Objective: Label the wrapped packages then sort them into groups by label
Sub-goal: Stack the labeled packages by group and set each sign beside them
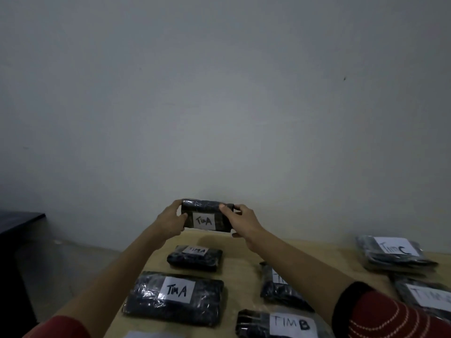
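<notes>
Wrapped package [206, 217] with a white "TIM A" label, held off the table [240, 250] in front of the pale wall [219, 93]: do we have both hands on it?

We do. Our left hand [170, 222] grips its left end, thumb on the front face. Our right hand [240, 222] grips the right end, thumb laid over the top corner. It touches nothing else and hangs above the table's far edge, label facing us.

What do we see lying below it?

Two more marked "TIM A", in a line towards us: a small package [195, 258] nearest the held one, then a larger package [174, 298]. They lie flat and apart from each other, labels up.

And to our right?

We see a TIM B package [275, 324] at the bottom edge. Just beyond it is a half-hidden package [273, 289] whose label our right forearm covers, so we cannot read it. Well apart, at the far right, lies a TIM C package [393, 252]. Nearer us, a cut-off package [424, 296] shows only "TIM" before the picture ends.

Anything else in view?

We note a red sleeve [390, 315] with pale stitching on our right arm, and dark furniture [14, 225] at the left.
</notes>
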